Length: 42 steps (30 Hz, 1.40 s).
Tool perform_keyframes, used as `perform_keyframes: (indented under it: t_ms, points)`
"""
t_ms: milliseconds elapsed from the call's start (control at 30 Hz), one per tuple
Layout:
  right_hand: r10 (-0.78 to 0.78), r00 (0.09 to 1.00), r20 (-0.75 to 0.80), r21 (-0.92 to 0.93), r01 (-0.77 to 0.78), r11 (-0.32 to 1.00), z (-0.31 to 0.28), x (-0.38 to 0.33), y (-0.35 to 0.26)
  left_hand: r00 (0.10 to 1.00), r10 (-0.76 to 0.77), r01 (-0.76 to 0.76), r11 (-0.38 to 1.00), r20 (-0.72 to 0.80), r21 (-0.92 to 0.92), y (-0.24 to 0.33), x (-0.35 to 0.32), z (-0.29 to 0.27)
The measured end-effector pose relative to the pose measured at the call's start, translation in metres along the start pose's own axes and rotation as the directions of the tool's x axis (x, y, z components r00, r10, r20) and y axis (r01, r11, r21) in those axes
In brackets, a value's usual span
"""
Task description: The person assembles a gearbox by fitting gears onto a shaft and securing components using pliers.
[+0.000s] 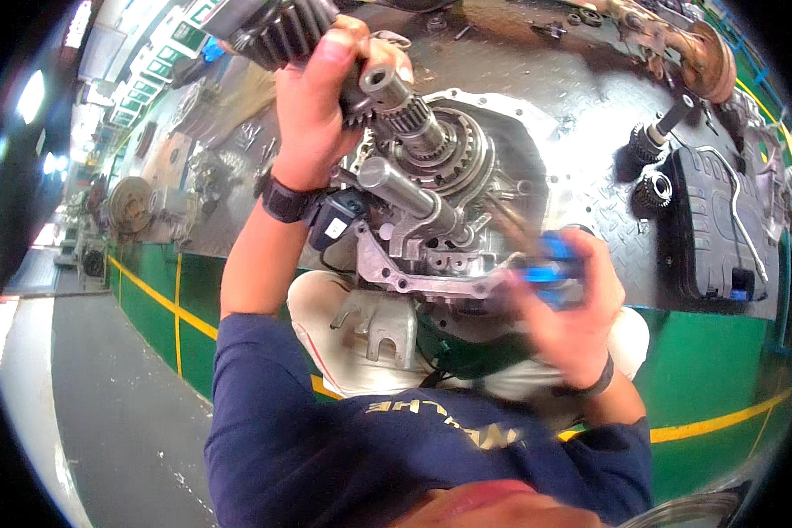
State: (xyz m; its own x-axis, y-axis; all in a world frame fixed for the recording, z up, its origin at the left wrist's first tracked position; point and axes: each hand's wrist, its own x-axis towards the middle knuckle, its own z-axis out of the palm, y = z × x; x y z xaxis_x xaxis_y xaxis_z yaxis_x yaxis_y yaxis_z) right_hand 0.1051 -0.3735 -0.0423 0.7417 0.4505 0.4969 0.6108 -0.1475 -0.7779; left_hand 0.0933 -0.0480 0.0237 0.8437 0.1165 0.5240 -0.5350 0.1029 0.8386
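My left hand (326,97) is wrapped round a gear shaft with a large helical gear (286,33), beside an upright splined shaft (414,128). Both shafts stand over an open gearbox housing (383,268) in front of me. My right hand (576,308), smeared by motion, closes on the blue handle of a screwdriver (550,260). Its blurred blade slants up and left toward the gears; whether the tip touches anything, I cannot tell. Between my hands, a thick metal rod (400,189) leans in the housing. A metal fork-shaped part (378,330) lies at my lap.
To the right, a black plastic case (700,238) bears a bent metal tube (737,211). Two gear pieces, one on a shaft (651,141), stand beside it. A rusty axle part (708,62) lies far right. Loose parts and a rusty disc (132,204) sit left.
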Motion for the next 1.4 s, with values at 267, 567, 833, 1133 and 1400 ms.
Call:
perform_keyframes:
  t_ms: [267, 567, 833, 1133, 1400]
  points:
    - [0.346, 0.903, 0.254, 0.369, -0.421, 0.829, -0.013, -0.011, 0.009, 0.99, -0.027, 0.044, 0.992, -0.141, 0.117, 0.021, -0.014, 0.022]
    - [0.482, 0.826, 0.292, 0.614, -0.548, 0.568, -0.024, -0.001, 0.005, 0.822, 0.449, 0.064, 0.539, -0.351, 0.84, 0.044, -0.07, 0.082]
    - [0.051, 0.95, 0.309, 0.684, -0.259, 0.682, -0.035, 0.068, -0.019, 0.933, -0.068, 0.269, 0.783, -0.353, 0.56, 0.077, -0.104, 0.093]
    - [0.06, 0.726, 0.685, 0.524, -0.548, 0.653, -0.027, 0.141, -0.05, 0.953, -0.303, 0.204, 0.711, 0.031, 0.673, 0.09, -0.094, 0.061]
    - [0.12, 0.7, 0.704, 0.475, -0.589, 0.653, -0.031, 0.152, -0.066, 0.98, -0.17, -0.017, 0.458, 0.107, 0.889, 0.085, -0.095, 0.078]
